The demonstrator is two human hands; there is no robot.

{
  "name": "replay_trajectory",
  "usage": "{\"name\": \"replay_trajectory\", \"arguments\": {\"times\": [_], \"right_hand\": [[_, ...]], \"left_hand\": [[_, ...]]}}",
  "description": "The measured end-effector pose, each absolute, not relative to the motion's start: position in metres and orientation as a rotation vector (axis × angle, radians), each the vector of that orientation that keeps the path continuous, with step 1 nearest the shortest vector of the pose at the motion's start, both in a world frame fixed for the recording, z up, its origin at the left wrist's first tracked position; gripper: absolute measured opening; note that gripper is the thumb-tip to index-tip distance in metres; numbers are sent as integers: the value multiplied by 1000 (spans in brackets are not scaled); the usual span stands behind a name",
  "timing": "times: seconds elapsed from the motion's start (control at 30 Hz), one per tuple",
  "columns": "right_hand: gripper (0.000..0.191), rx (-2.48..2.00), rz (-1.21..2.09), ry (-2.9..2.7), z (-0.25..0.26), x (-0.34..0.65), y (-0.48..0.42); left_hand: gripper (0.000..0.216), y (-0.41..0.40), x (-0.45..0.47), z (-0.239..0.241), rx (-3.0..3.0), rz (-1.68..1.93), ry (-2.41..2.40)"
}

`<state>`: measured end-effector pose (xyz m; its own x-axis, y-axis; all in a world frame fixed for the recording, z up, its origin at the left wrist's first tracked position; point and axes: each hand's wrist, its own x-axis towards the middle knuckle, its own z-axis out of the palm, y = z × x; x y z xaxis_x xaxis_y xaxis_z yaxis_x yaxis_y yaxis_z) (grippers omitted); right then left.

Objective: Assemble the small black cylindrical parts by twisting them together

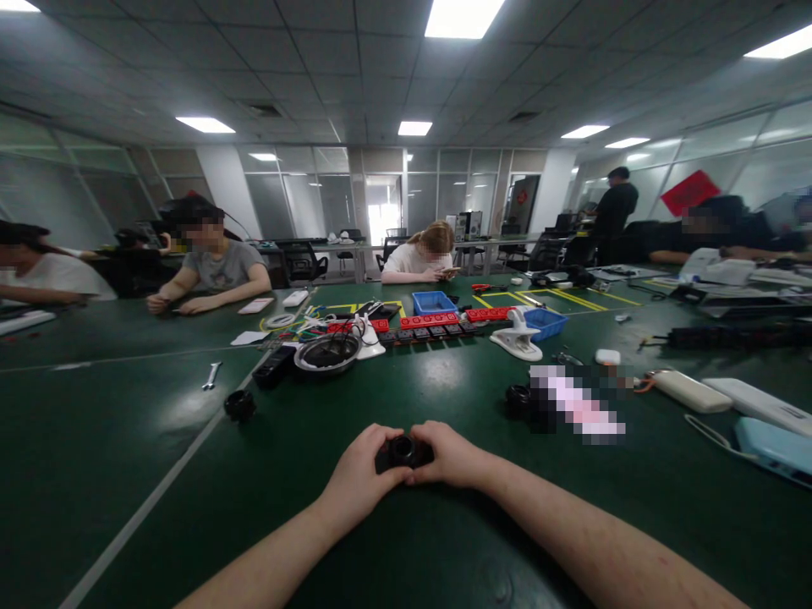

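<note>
A small black round part (403, 451) rests low over the green table (444, 524), straight in front of me. My left hand (361, 478) grips its left side with curled fingers. My right hand (452, 457) closes on its right side the same way. Both forearms lie on the table. Another black round part (239, 405) sits to the left, apart from my hands. A third black part (518, 399) lies ahead to the right, beside a blurred patch.
A metal bowl with wires (326, 353), a spanner (211, 375), red and black strips (437, 326), two blue bins (434, 302) and a white clamp (518, 338) lie ahead. White cases (691, 392) sit right. Several people sit at the far edges.
</note>
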<state>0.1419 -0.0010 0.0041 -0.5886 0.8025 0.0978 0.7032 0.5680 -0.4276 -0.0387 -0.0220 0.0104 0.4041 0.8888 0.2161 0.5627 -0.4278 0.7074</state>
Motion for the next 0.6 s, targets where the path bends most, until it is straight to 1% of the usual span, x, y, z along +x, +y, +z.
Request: {"name": "replay_trajectory", "arguments": {"times": [0.13,0.2,0.27,0.37,0.43,0.5,0.6], "right_hand": [[43,-1441,156,-2508,4,130,-11],[44,-1455,83,-2506,3,128,-14],[48,-1400,124,-2505,3,129,-14],[54,-1248,324,-2516,4,137,-8],[49,-1151,463,-2541,4,143,-2],[40,-1072,559,-2564,4,148,4],[33,-1031,617,-2553,3,150,9]], "left_hand": [[33,-24,-35,7,2119,846,1357],[32,-23,-35,7,2116,831,1349],[32,-21,-36,8,2110,809,1305],[32,-18,-39,10,2110,763,1211],[33,-16,-41,11,2113,736,1160],[34,-15,-43,12,2116,723,1136],[35,-15,-43,12,2110,721,1142]]}}
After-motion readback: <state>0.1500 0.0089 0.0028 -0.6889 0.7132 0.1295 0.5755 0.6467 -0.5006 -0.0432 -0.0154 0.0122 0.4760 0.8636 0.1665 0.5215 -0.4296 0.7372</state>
